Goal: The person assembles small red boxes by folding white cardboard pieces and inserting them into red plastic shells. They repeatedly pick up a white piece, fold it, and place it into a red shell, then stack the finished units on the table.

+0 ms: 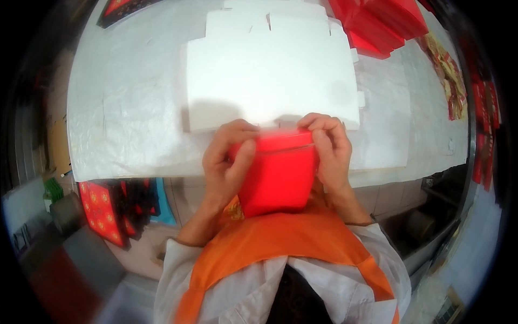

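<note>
Close to my orange apron, I hold a bright red box between both hands at the table's near edge. A narrow flap or lid edge runs along its far side, with a thin dark gap below it. My left hand grips the left upper corner, thumb on the near face and fingers curled behind. At the right upper corner my right hand pinches the same edge, its thumb on the near side. Beyond the box lies a flat white cardboard blank with slots and tabs cut along its edges.
Red folded boxes are stacked at the far right of the white-covered table. Gold and red wrappers lie along the right edge. A dark patterned box sits far left. Below the table, left, stand red patterned boxes.
</note>
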Motion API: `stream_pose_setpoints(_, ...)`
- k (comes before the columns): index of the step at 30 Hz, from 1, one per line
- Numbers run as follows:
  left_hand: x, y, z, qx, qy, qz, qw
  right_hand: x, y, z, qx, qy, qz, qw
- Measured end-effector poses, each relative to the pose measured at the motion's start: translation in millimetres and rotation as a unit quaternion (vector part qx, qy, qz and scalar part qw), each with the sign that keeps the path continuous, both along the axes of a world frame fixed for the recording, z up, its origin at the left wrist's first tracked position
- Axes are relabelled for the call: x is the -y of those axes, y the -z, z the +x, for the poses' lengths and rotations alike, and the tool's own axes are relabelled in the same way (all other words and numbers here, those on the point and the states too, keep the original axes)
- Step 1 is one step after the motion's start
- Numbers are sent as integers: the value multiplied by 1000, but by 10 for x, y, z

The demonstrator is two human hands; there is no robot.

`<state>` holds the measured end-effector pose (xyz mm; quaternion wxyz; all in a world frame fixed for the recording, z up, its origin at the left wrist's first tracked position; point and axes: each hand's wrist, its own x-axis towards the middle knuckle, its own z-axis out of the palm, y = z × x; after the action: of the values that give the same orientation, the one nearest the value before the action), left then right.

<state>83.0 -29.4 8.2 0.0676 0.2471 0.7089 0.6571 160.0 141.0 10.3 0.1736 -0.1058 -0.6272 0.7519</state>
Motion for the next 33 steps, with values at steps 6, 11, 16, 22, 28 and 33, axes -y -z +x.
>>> stream_pose_setpoints(6,-11,50,71,33,-42,45,998,22,73,10,-21,6,-7,1000)
stream_pose_setpoints(11,39,158,94,22,-44,78,996,74,250,81,-75,9,6,997)
stream_pose_setpoints(16,86,170,117,12,-32,34,999,70,220,126,-65,2,68,996)
stream_pose_setpoints(22,152,198,521,217,75,52,972,-240,96,223,-61,76,64,993)
stream_pose_setpoints(28,-449,-45,411,92,268,-45,958,-1609,-250,93,32,238,5,971)
stream_pose_setpoints(33,-611,-68,250,83,199,-79,973,-2956,36,121,114,108,-52,986)
